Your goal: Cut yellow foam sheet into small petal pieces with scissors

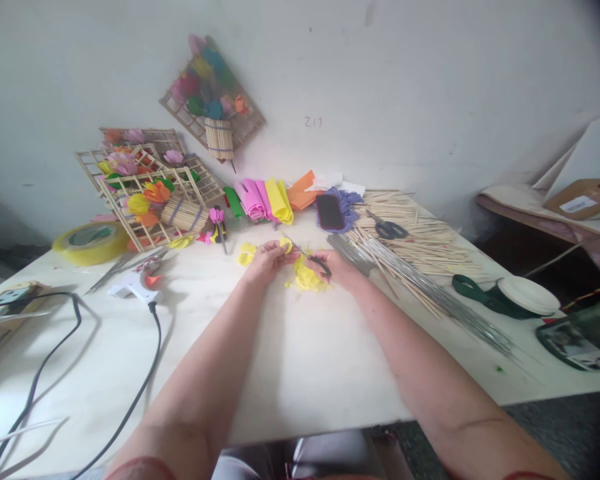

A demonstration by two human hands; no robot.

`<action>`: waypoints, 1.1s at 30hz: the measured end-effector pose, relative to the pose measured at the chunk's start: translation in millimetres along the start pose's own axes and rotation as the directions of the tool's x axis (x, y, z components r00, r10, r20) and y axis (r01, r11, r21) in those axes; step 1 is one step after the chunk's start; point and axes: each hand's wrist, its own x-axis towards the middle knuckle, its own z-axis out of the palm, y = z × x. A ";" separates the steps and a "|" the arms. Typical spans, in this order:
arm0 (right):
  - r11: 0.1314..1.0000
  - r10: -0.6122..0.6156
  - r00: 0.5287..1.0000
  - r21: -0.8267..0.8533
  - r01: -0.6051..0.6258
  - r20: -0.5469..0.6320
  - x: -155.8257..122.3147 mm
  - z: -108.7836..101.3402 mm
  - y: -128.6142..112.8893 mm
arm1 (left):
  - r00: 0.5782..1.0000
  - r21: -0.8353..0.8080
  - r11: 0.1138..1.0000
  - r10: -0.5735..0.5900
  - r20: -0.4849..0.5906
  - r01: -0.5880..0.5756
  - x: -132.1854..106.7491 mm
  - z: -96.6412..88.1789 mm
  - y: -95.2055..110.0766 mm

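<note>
Near the middle of the white table, my left hand (269,261) pinches a small piece of yellow crepe paper (285,247). My right hand (336,265) is closed around the dark handles of a pair of scissors (318,264), whose blades point up and left toward the yellow piece. Beneath the scissors lies a heap of yellow paper scraps (307,277). More yellow cut pieces (246,253) rest just left of my left hand. Whether the blades touch the paper is too small to tell.
Rolled crepe paper (280,200), a phone (330,212), wooden sticks (430,247), spare scissors (391,229) and metal wires (430,300) lie behind and right. On the left are a glue gun (135,283) with its cord, a tape roll (90,241), a power strip (10,310) and flower-covered stick frames (155,200).
</note>
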 end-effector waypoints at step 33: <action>0.997 0.043 0.998 0.064 -0.045 0.040 -5.3 2.9 -5.5 | 0.999 0.023 1.000 -0.013 0.048 0.012 1.1 -3.0 -2.6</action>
